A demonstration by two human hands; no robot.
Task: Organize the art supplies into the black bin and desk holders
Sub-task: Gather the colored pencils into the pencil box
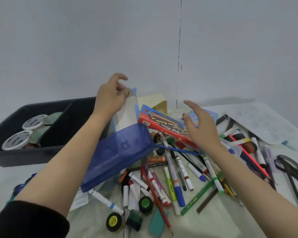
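Note:
A black bin (46, 148) stands at the left, divided, with white-lidded paint tubs (18, 140) in its left section. My left hand (110, 95) pinches the top of a clear plastic packet (127, 112) that stands upright beside the bin. A translucent blue case (117, 157) lies tilted under my left forearm. My right hand (199, 124) hovers with its fingers spread over a red paintbrush box (162, 124). Markers, pens and pencils (175, 176) lie piled across the table.
Black scissors (289, 167) lie at the right edge. Small paint pots (145, 203), a teal eraser (157, 224) and a green ruler (201, 196) sit near the front. A yellow envelope (155, 100) rests behind the box. A white wall rises behind the table.

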